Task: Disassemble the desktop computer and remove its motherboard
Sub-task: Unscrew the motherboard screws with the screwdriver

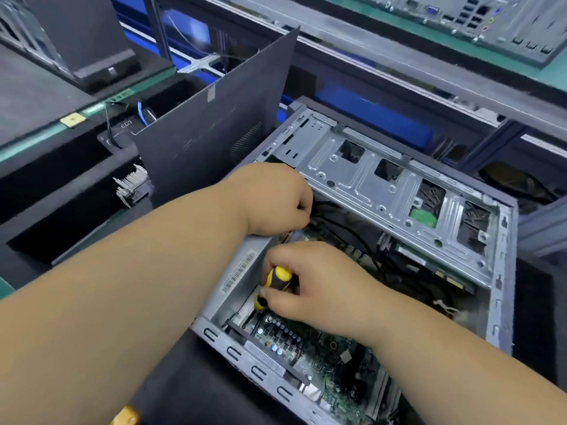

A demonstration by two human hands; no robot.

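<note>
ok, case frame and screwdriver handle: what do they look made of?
Case frame: looks like bare stamped sheet steel, probably zinc-plated; dull grey sheen, pressed ribs, punched cutouts. Screwdriver handle, gripped by the right hand: seems moulded plastic or rubber, matte yellow and black; which of the two I can't tell.

Yellow-and-black screwdriver (pixel 276 283), green motherboard (pixel 334 372), grey case (pixel 503 271), dark panel (pixel 214 118).

Both forearms are bare from elbow to wrist, with no sleeve showing. The left hand (pixel 276 200) and right hand (pixel 310 280) wear no gloves, rings, watch or wristband. Fingers (pixel 302 207) are short and rounded; nails are hidden.
</note>
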